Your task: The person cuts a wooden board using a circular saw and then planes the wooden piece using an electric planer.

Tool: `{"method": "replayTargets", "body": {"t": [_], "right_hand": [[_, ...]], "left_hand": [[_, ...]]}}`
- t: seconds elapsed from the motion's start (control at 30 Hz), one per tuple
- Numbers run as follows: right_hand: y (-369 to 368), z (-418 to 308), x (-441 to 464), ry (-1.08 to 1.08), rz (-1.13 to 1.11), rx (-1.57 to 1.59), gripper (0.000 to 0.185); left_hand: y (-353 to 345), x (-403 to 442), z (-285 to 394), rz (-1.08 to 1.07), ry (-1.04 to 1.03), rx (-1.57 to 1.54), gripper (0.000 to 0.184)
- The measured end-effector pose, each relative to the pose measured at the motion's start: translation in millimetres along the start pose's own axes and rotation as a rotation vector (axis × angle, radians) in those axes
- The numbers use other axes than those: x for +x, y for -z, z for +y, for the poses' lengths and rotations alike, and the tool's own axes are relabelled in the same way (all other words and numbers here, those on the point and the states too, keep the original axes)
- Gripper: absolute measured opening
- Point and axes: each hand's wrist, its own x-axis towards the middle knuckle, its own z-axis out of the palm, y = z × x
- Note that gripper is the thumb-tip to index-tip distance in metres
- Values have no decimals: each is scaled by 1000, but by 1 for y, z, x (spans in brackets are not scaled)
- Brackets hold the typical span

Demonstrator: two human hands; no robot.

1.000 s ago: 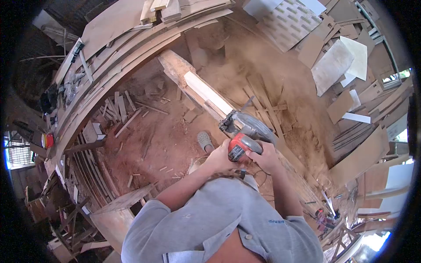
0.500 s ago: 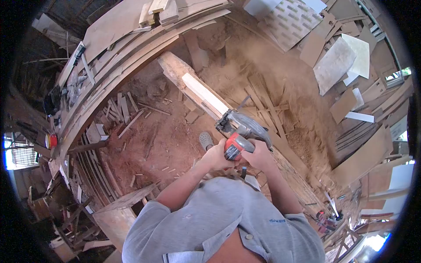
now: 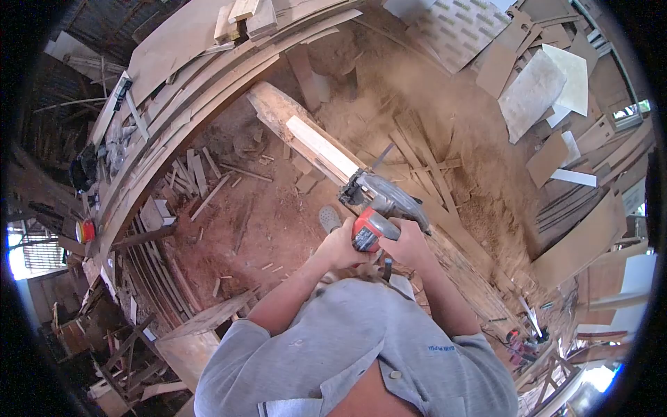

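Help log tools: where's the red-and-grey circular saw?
The saw is right of centre in the head view, in both hands, at the lower end of the long white strip.

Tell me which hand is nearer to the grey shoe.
Left. In the picture, the left hand is just below the shoe, against the saw; the right hand is farther off to the right, at the saw's far side.

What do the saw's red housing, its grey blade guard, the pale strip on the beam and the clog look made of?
Red housing: probably moulded plastic, smooth, judging by its even colour.
Grey blade guard: likely metal, from its dull silvery sheen.
Pale strip: seemingly wood, straight-edged; too bright to show grain, so the finish stays open.
Clog: perhaps foam or rubber, matte grey, apparently perforated.
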Motion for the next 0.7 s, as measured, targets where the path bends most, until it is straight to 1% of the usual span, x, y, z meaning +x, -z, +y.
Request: {"method": "replayTargets", "body": {"t": [0.3, 0.43, 0.53, 0.63, 0.7], "right_hand": [[-6, -4, 8, -15, -4, 26, 41], [-6, -9, 15, -26, -20, 25, 42], [-10, -8, 20, 22, 0, 17, 43], [-12, -13, 25, 74, 1, 10, 35], [-14, -9, 29, 75, -4, 21, 42]], "left_hand": [[7, 3, -5, 43, -19, -4, 92], [16, 3, -2, 30, 8, -10, 93], [17, 5, -10, 50, -16, -12, 96], [21, 9, -15, 68, -31, 3, 99], [24, 10, -15, 54, -3, -16, 99]]}}
